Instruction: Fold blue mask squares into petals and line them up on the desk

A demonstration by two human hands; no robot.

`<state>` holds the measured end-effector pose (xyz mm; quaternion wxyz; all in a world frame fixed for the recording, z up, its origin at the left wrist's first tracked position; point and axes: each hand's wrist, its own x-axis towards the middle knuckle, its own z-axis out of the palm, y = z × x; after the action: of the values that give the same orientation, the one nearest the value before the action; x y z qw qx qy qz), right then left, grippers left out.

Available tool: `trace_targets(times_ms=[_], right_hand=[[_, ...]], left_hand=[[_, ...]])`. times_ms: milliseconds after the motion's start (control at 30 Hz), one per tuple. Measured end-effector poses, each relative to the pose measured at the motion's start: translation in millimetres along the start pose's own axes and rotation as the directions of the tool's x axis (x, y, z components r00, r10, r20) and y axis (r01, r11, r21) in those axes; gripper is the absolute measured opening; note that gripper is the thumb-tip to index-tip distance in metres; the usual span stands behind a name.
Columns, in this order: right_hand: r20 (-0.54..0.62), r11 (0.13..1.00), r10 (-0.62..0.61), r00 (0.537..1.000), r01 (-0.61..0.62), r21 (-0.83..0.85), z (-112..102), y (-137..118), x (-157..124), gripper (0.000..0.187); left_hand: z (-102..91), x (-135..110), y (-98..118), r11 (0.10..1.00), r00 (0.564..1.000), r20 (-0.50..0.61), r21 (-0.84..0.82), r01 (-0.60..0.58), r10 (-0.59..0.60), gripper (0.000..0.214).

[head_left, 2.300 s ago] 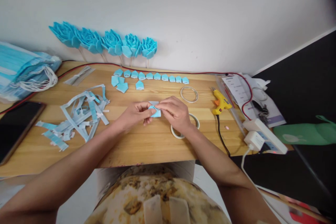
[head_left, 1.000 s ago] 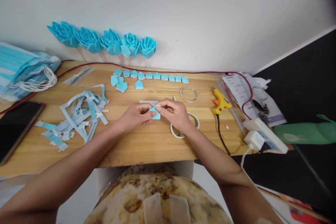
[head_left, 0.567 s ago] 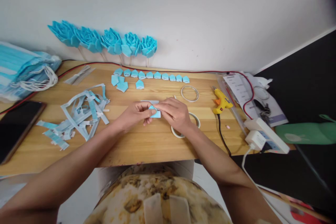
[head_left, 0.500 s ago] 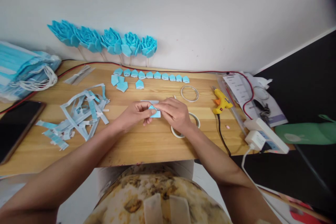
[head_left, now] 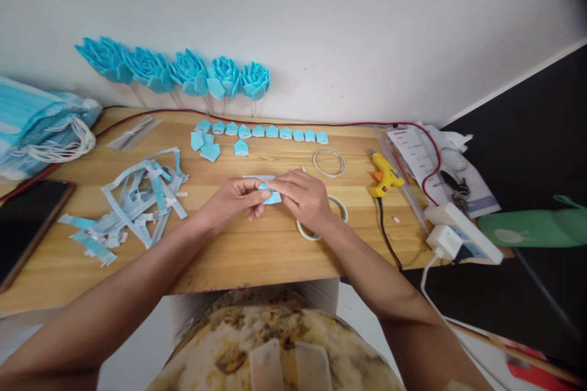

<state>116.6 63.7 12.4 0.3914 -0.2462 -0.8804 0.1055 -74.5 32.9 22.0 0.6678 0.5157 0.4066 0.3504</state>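
Note:
A small piece of blue mask fabric (head_left: 274, 197) is pinched between both hands, above the middle of the wooden table. My left hand (head_left: 241, 198) grips its left side, thumb on top. My right hand (head_left: 302, 195) is closed at its upper right edge, the fingertips close to the left thumb; part of the fabric is hidden by the fingers. Behind the hands runs a row of folded blue petals (head_left: 258, 131), with a single petal (head_left: 241, 147) and a few loose blue pieces (head_left: 210, 151) in front of it. A roll of tape (head_left: 345, 212) lies partly under my right wrist.
Fabric scraps (head_left: 137, 195) and a phone (head_left: 32, 226) lie left, near packed masks (head_left: 32, 128). Blue fabric flowers (head_left: 188, 73) on sticks lean at the wall. A thinner tape ring (head_left: 329, 175), yellow glue gun (head_left: 386, 176), power strip (head_left: 463, 235) and green bottle (head_left: 534, 229) are right.
The lower flap of the blue fabric looks narrower and more tilted between my fingers. Both hands keep their grip in nearly the same place. The view has shifted slightly.

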Motion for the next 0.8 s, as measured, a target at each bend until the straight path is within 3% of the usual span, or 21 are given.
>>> trace_targets(times_ms=[267, 333, 400, 500, 567, 667, 800], right_hand=[[-0.009, 1.000, -0.013, 1.000, 0.013, 0.013, 2.0, 1.1, -2.0, 0.029], [0.009, 0.995, 0.031, 0.999, -0.031, 0.091, 2.6, 0.4, -2.9, 0.029], [0.039, 0.963, 0.157, 0.987, -0.162, 0.217, 2.6, -1.3, -3.1, 0.030], [0.149, 0.782, 0.418, 0.896, -0.439, 0.442, 1.2, -4.1, -1.3, 0.032], [0.261, 0.627, 0.509, 0.820, -0.562, 0.539, 0.0, -5.0, 0.8, 0.033], [0.368, 0.498, 0.538, 0.759, -0.638, 0.587, -1.0, -4.9, 3.6, 0.034], [0.413, 0.448, 0.533, 0.739, -0.660, 0.603, -1.9, -5.0, 5.6, 0.035]], left_hand=[[1.6, 0.2, 2.3, 0.999, 0.998, -0.054, -0.018, 0.036, -0.037, 0.029], [1.4, 0.3, 2.7, 0.999, 0.997, -0.070, -0.017, 0.034, -0.035, 0.027], [1.0, 0.4, 3.0, 1.000, 0.995, -0.092, -0.003, 0.030, -0.030, 0.026], [0.6, 0.8, 2.9, 0.999, 0.992, -0.121, 0.047, 0.023, -0.017, 0.026], [0.4, 1.1, 2.5, 0.997, 0.991, -0.130, 0.079, 0.014, -0.003, 0.027], [0.5, 1.5, 1.6, 0.995, 0.989, -0.144, 0.101, 0.002, 0.013, 0.027], [0.6, 2.0, 0.3, 0.994, 0.988, -0.153, 0.106, -0.008, 0.024, 0.026]])
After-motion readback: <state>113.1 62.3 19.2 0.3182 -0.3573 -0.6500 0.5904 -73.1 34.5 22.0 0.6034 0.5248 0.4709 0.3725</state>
